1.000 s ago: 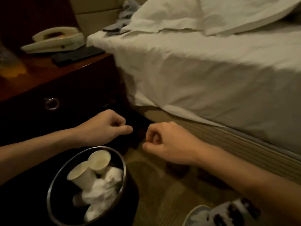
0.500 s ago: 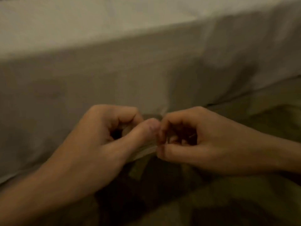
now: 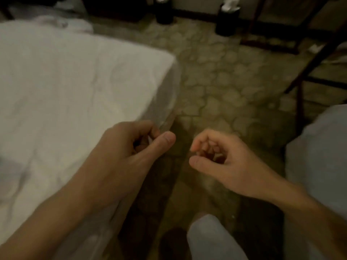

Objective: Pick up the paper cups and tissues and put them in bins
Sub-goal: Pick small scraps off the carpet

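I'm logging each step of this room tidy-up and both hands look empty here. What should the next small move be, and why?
Probably step toward the two dark bins by the far wall and look for leftover litter there. Both the left hand and right hand are loosely curled with no cup or tissue showing. The bed and carpet nearby show none either. A small white scrap lies beyond, though too blurred to identify.

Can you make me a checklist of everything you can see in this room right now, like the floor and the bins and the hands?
Surface: patterned carpet; white bed at left.
Job's things: two dark bins by the far wall, each with white stuff on top, blurry.
Clutter: small white scrap on the floor, far right.
Grippers: left hand and right hand loosely curled, fingers bent; nothing clearly held.
Cables: nothing seen.
Surroundings: dark chair legs, dim light.
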